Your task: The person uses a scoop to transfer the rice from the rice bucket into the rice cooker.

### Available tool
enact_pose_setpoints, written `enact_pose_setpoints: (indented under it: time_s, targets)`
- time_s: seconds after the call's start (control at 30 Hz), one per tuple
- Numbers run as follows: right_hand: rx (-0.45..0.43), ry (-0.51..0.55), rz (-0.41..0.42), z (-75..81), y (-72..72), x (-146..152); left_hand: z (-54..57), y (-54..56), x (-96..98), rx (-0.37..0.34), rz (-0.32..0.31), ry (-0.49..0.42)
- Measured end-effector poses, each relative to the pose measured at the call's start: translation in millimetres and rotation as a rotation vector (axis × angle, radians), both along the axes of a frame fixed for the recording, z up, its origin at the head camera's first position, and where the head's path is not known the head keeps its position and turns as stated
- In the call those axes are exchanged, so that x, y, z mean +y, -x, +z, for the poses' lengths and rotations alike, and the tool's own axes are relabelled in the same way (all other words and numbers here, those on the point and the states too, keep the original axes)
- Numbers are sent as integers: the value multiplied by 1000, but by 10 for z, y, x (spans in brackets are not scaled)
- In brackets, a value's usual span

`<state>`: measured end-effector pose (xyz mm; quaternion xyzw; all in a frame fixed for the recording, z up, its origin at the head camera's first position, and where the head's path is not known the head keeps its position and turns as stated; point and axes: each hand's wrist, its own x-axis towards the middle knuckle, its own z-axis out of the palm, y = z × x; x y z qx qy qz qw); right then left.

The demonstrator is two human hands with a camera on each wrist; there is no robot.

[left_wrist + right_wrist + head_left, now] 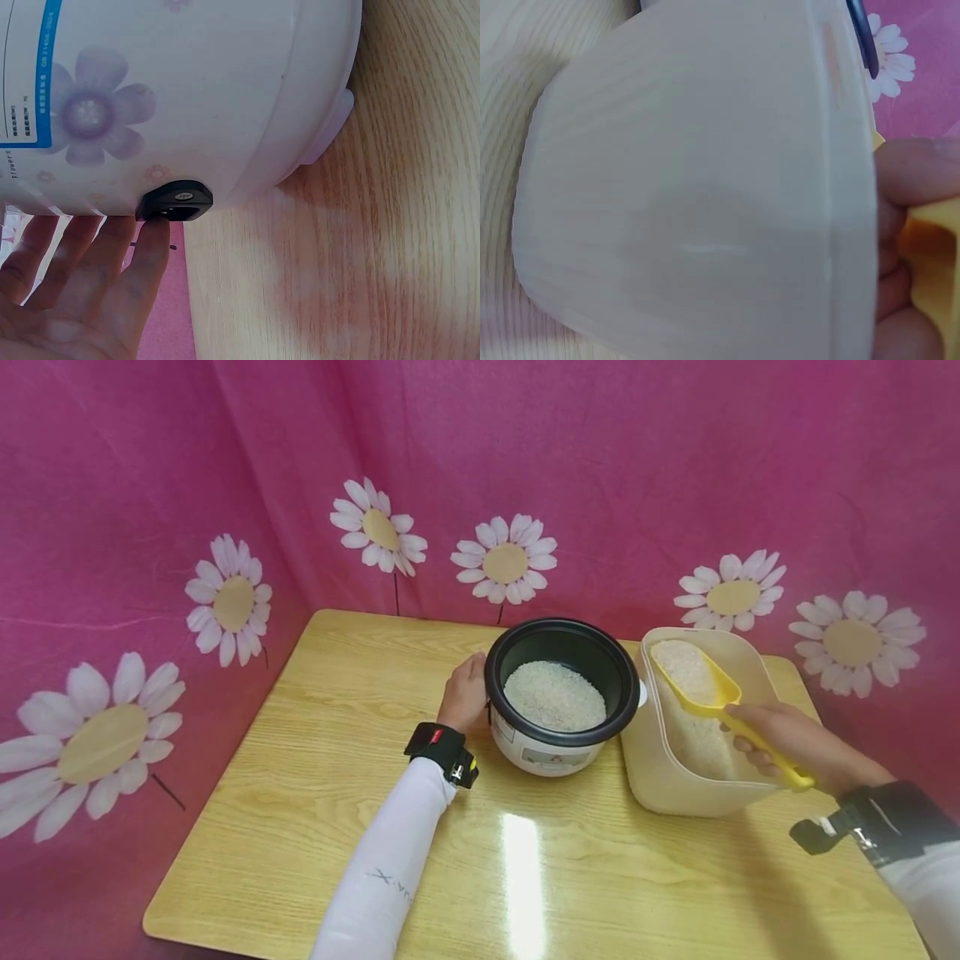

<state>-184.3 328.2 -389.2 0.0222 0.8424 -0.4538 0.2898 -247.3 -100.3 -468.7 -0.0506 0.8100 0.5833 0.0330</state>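
A white rice cooker [551, 758] with a black inner pot [517, 652] stands on the table, with rice [555, 697] in the pot. My left hand [463, 692] rests its straight fingers against the cooker's side; in the left wrist view the fingertips touch the flowered wall beside a black power socket [176, 201]. My right hand [787, 743] grips the handle of a yellow scoop [723, 687] heaped with rice. The scoop is over the open cream rice bin [660, 789], which has rice inside. In the right wrist view the bin's wall [705, 150] fills most of the picture, with curled fingers [911, 176] beyond its rim.
The wooden table [360, 693] has its left edge at an angle and its back against a pink curtain [600, 468] with daisies. The bin stands close to the cooker's right side.
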Motion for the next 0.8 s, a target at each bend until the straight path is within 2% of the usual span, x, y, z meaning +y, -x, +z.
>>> enact_pose_setpoints:
  time_s: [0.37, 0.57, 0.8]
  targets:
    - [-19, 120, -62, 42, -125, 47, -5, -8, 4, -11, -4, -7]
    - [-4, 146, -100, 69, -200, 38, -7, -7, 9, -8, -2, -12]
    - [17, 177, -103, 106, -291, 50, -3, -8, 5, 8, 9, 4]
